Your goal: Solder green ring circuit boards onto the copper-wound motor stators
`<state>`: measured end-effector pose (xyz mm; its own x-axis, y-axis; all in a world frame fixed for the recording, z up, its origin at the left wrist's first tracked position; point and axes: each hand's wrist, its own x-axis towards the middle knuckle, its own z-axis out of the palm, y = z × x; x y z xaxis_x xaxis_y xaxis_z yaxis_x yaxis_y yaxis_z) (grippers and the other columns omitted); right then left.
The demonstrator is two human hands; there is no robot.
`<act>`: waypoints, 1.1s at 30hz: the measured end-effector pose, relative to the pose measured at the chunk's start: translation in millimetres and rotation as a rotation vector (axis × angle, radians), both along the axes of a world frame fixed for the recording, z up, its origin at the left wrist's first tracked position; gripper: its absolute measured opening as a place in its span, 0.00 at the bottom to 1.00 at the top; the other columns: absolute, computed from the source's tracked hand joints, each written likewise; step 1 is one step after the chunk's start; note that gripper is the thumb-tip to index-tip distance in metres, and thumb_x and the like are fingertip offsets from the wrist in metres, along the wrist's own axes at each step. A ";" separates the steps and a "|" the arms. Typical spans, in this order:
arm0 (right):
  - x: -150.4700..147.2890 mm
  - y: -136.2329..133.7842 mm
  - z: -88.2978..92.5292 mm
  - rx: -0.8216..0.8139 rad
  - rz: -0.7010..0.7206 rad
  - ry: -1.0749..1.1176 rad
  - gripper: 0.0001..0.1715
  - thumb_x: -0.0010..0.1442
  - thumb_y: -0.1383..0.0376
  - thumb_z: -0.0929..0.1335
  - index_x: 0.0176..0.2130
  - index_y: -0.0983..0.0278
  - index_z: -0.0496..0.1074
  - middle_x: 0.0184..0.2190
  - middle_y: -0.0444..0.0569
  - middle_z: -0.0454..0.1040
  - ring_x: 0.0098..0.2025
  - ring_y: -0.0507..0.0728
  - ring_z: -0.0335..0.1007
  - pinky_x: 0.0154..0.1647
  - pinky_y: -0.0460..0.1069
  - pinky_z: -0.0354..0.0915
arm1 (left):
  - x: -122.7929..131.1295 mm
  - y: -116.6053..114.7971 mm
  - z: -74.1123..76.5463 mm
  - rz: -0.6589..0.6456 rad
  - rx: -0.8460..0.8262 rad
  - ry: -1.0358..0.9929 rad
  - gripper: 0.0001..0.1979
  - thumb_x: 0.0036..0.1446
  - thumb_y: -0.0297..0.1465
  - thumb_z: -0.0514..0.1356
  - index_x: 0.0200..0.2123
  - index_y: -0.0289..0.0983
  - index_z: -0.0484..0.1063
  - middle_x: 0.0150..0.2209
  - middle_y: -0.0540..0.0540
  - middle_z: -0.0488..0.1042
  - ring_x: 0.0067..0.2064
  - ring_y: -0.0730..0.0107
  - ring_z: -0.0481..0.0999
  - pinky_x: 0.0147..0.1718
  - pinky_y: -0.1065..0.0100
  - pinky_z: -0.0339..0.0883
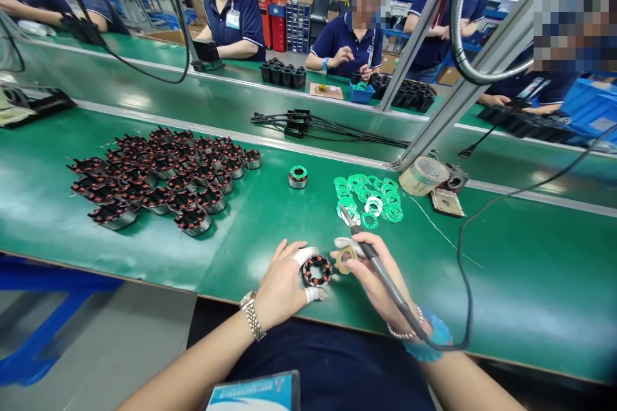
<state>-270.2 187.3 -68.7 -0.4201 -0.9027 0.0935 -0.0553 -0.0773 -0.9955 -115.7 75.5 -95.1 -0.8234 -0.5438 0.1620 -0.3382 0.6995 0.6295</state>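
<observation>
My left hand point(284, 279), with white finger cots on thumb and forefinger, grips a motor stator point(317, 271) with copper windings at the bench's near edge. Just right of it, my right hand point(380, 276) pinches a tan ring-shaped board point(346, 259) by its rim. That same hand also carries a soldering iron point(385, 276), its tip pointing up and left, away from the stator. A small gap separates ring and stator. Farther back stands another stator point(297, 177) topped with a green ring board. Green ring boards point(369, 196) lie in a loose pile beyond my right hand.
Many wound stators point(164, 173) crowd the left of the green bench point(250, 231). A solder wire roll point(424, 175) and a small tray point(448, 203) sit by the metal frame post point(434, 96). The iron's cable point(463, 295) loops at right. Several co-workers sit opposite.
</observation>
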 end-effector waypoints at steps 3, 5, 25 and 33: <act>1.0 -4.4 8.4 0.120 -0.039 0.335 0.19 0.55 0.65 0.67 0.46 0.59 0.58 0.34 0.47 0.73 0.33 0.53 0.71 0.38 0.50 0.68 | 1.6 -1.4 1.1 -0.011 0.041 0.031 0.32 0.38 0.42 0.67 0.47 0.38 0.64 0.47 0.40 0.70 0.50 0.55 0.68 0.56 0.45 0.47; 3.4 -7.3 14.0 0.134 -0.031 0.527 0.25 0.51 0.63 0.70 0.47 0.60 0.58 0.34 0.47 0.72 0.34 0.54 0.71 0.37 0.49 0.67 | 1.9 -1.4 1.6 -0.004 0.063 0.037 0.30 0.38 0.40 0.67 0.46 0.38 0.64 0.45 0.42 0.71 0.47 0.57 0.70 0.57 0.46 0.47; 5.2 -24.5 -1.7 -0.058 0.283 0.726 0.27 0.49 0.59 0.72 0.45 0.62 0.59 0.37 0.47 0.67 0.35 0.54 0.66 0.37 0.47 0.65 | 3.0 -4.4 2.6 -0.054 0.100 -0.033 0.28 0.43 0.39 0.64 0.48 0.37 0.63 0.49 0.39 0.69 0.53 0.59 0.66 0.59 0.50 0.42; 1.3 -22.7 6.3 -0.045 0.402 0.723 0.23 0.51 0.63 0.71 0.45 0.62 0.59 0.37 0.48 0.65 0.36 0.53 0.63 0.38 0.48 0.65 | 3.7 -6.0 5.3 -0.069 0.108 -0.052 0.26 0.43 0.36 0.64 0.47 0.37 0.63 0.49 0.39 0.69 0.54 0.61 0.64 0.59 0.52 0.42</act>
